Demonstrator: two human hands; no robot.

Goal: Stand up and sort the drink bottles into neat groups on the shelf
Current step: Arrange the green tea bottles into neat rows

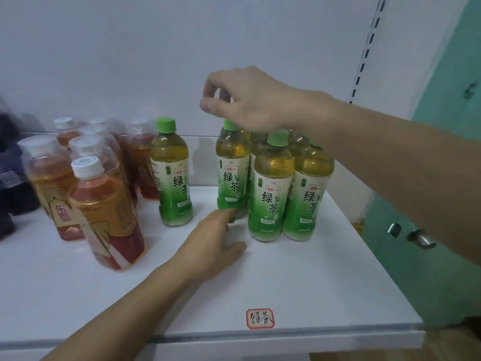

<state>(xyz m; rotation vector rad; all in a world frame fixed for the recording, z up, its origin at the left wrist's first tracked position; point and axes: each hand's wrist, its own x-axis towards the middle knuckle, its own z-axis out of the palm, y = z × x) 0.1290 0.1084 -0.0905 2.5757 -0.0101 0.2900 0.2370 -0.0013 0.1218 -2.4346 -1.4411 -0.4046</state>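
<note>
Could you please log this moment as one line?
left hand: at green bottle base | right hand: above its cap | lone green bottle: apart

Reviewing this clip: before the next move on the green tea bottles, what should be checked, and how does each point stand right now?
1. Lone green tea bottle upright: ok.
2. It has joined the green tea cluster: not ok, a gap separates them.
3. Left hand free: ok, fingertips at the base of the cluster's left bottle.
4. Right hand empty: cannot tell, fingers pinched above that bottle's cap.
5. Brown tea bottles kept separate, on the left: ok.
6. Shelf label in front of the cluster: ok.
</note>
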